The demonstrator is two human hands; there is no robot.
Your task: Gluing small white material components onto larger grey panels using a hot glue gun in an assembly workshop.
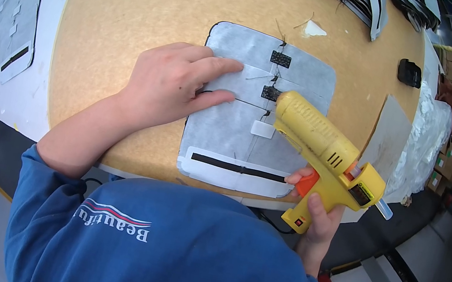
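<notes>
A light grey fabric panel (216, 130) with rounded corners and dark edging lies flat before me. My left hand (171, 79) rests on its left edge, index finger and thumb stretched out and apart, with nothing held. My right hand (321, 224) grips a yellow hot glue gun (322, 139) by its handle, fingers at the orange trigger. The gun's nozzle end is over a black textured patch (270, 93); whether they touch, I cannot tell. Above that sits another black patch (281, 59), and below it a white patch (262, 130). A black strip (233, 167) runs along the panel's near end.
The panel lies on a tan tabletop (136, 0). A white scrap (315, 29) and a small black object (409, 72) are beyond it. Stacked dark-edged pieces (357, 1) lie at the far right, grey panels (21, 5) at left, and clear plastic sheeting (427, 133) at right.
</notes>
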